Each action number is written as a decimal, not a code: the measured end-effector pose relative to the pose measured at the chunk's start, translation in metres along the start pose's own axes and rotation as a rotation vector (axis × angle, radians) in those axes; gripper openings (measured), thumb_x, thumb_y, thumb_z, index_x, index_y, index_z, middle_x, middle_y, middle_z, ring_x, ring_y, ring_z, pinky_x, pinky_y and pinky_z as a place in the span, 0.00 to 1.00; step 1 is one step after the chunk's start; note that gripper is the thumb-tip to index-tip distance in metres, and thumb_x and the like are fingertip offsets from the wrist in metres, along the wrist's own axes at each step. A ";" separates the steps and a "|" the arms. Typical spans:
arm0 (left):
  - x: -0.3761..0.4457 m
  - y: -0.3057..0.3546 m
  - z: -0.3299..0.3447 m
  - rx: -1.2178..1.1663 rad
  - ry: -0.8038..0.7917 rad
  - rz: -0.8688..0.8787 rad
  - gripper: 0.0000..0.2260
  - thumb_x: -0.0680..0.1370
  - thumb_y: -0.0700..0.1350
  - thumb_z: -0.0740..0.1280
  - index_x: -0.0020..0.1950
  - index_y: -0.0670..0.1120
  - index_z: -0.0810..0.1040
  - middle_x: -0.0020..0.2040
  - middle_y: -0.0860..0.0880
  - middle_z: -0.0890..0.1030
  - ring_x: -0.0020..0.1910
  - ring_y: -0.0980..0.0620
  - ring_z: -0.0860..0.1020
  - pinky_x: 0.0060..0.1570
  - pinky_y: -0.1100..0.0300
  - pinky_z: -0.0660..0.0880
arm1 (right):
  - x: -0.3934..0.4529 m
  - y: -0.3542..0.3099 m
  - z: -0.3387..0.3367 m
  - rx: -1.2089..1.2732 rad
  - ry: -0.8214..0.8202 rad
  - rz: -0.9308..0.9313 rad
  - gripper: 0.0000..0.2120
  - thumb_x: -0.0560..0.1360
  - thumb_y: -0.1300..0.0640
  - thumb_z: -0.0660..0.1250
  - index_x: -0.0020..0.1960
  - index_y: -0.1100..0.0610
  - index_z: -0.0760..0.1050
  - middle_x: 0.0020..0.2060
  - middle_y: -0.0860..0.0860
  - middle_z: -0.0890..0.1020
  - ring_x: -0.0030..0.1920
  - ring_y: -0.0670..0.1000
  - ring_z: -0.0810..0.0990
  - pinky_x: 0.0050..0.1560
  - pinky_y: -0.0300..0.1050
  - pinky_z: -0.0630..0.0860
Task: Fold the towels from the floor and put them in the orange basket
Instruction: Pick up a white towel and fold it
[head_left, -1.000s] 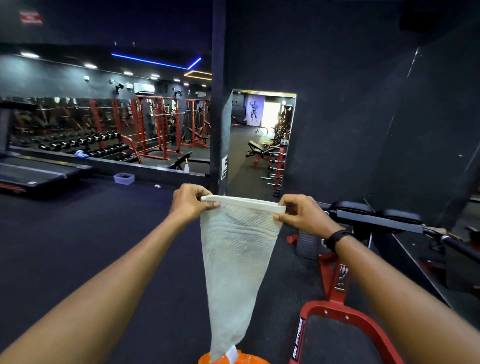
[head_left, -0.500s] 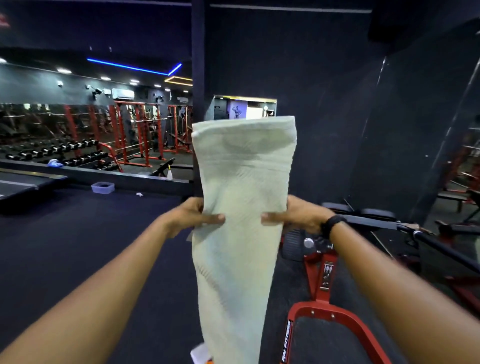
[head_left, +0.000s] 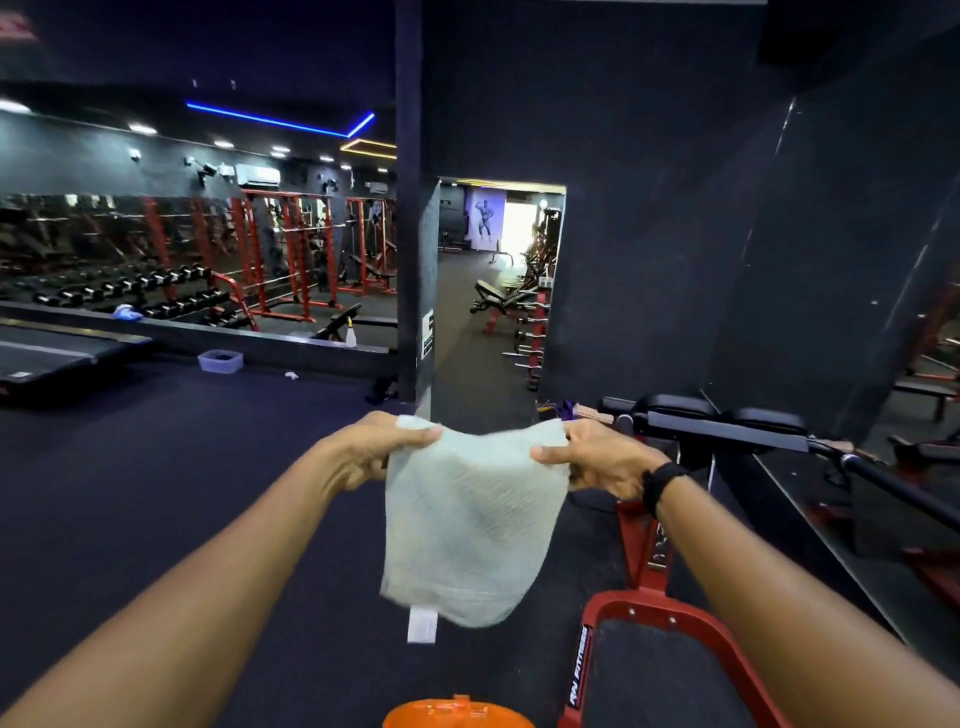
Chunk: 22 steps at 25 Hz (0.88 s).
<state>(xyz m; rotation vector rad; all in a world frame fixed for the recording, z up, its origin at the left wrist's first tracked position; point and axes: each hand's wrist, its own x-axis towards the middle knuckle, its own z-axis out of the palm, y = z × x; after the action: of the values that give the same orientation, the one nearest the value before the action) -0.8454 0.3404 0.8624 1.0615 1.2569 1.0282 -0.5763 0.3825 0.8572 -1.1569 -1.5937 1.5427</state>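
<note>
A pale white towel (head_left: 470, 525) hangs folded in front of me, its doubled top edge stretched between both hands and a small white label dangling at its lower edge. My left hand (head_left: 376, 449) pinches the top left corner. My right hand (head_left: 597, 457), with a black band on its wrist, pinches the top right corner. The rim of the orange basket (head_left: 457, 714) shows at the bottom edge of the view, straight below the towel. No other towels are visible on the floor.
A red-framed gym machine (head_left: 654, 618) with black pads stands close on the right. Dark rubber floor (head_left: 156, 493) spreads to the left. A small clear tub (head_left: 221, 360) and a spray bottle (head_left: 351, 332) sit by the mirrored wall, and a black pillar (head_left: 410, 260) rises ahead.
The long hanging towel was flipped upward over my hands, then came down doubled; it now hangs at half its length. Both hands kept their hold on the edges.
</note>
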 end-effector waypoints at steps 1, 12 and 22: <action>-0.001 -0.002 -0.002 -0.047 -0.009 0.041 0.11 0.74 0.47 0.70 0.51 0.41 0.80 0.36 0.49 0.83 0.28 0.59 0.80 0.24 0.68 0.72 | 0.000 0.001 0.000 0.031 0.013 -0.031 0.18 0.75 0.59 0.68 0.64 0.63 0.75 0.54 0.57 0.82 0.47 0.50 0.82 0.47 0.44 0.80; 0.005 -0.002 -0.011 0.105 0.091 0.281 0.14 0.70 0.41 0.75 0.55 0.41 0.81 0.51 0.45 0.85 0.52 0.48 0.82 0.48 0.59 0.78 | 0.001 -0.013 0.011 0.011 0.058 -0.151 0.20 0.69 0.69 0.73 0.61 0.63 0.75 0.55 0.61 0.82 0.51 0.56 0.83 0.48 0.48 0.82; 0.002 0.009 -0.023 0.113 0.085 0.265 0.20 0.68 0.38 0.76 0.59 0.43 0.78 0.54 0.46 0.83 0.52 0.50 0.82 0.46 0.58 0.78 | 0.005 -0.020 0.015 -0.044 0.226 -0.249 0.37 0.65 0.75 0.74 0.69 0.56 0.64 0.51 0.62 0.82 0.48 0.55 0.83 0.46 0.48 0.82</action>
<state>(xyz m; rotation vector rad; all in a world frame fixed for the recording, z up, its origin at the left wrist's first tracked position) -0.8682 0.3451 0.8705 1.3085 1.2779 1.2242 -0.5951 0.3815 0.8749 -1.0682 -1.5591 1.1802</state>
